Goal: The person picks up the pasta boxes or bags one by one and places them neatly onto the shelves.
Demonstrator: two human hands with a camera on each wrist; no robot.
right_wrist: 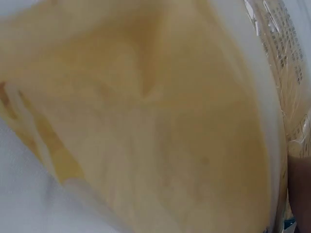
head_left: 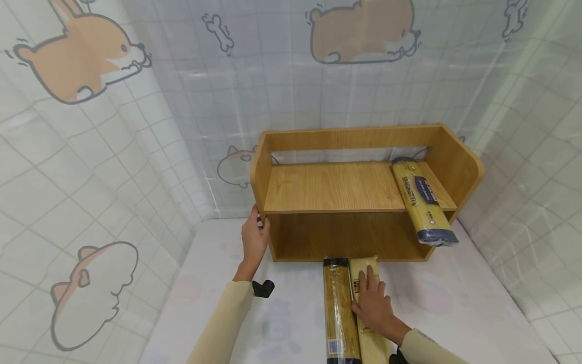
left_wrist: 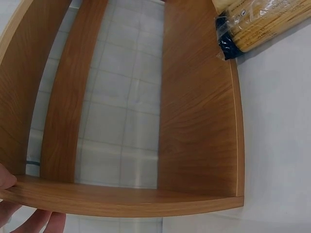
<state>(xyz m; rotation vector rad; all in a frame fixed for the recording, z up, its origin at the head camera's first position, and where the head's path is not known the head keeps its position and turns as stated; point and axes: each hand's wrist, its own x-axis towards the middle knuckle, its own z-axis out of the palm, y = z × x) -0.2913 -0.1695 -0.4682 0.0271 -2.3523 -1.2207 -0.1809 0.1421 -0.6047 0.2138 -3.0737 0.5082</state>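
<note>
A two-tier wooden shelf (head_left: pixel 336 187) stands at the back of the white surface. My left hand (head_left: pixel 254 242) grips its left side panel; in the left wrist view the thumb is inside the edge, with fingers (left_wrist: pixel 36 223) outside. My right hand (head_left: pixel 375 306) holds a pale yellow noodle pack (head_left: pixel 374 346) from above, thumb along its left edge. That pack fills most of the right wrist view, very close and blurred. Directly left of it lies a clear-wrapped spaghetti pack (head_left: pixel 340 308) with dark ends.
Another spaghetti pack (head_left: pixel 418 202), yellow with blue ends, lies on the right of the upper tier and sticks out past its front edge. Tile-patterned sheeting with cartoon dogs (head_left: pixel 364 33) hangs behind the shelf and along both sides.
</note>
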